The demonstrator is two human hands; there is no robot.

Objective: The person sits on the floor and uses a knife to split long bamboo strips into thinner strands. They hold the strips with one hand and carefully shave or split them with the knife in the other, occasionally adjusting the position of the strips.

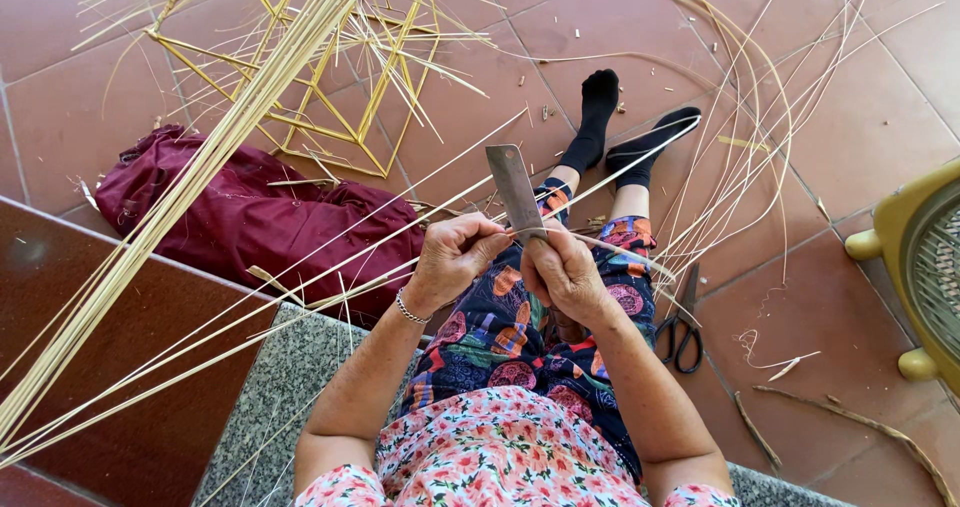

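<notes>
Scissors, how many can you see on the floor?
1. The black scissors lie on the tiled floor, beside the person's right hand, which holds the knife. More could be hidden under the maroon cloth or the strips.

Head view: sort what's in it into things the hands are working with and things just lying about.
In use:
- cleaver blade, gripped by the right hand
- thin bamboo strip, pinched by the left hand against the blade

Lying about:
- black scissors on the tiles
- maroon cloth
- bundle of strips
- yellow frame
- fan
</notes>
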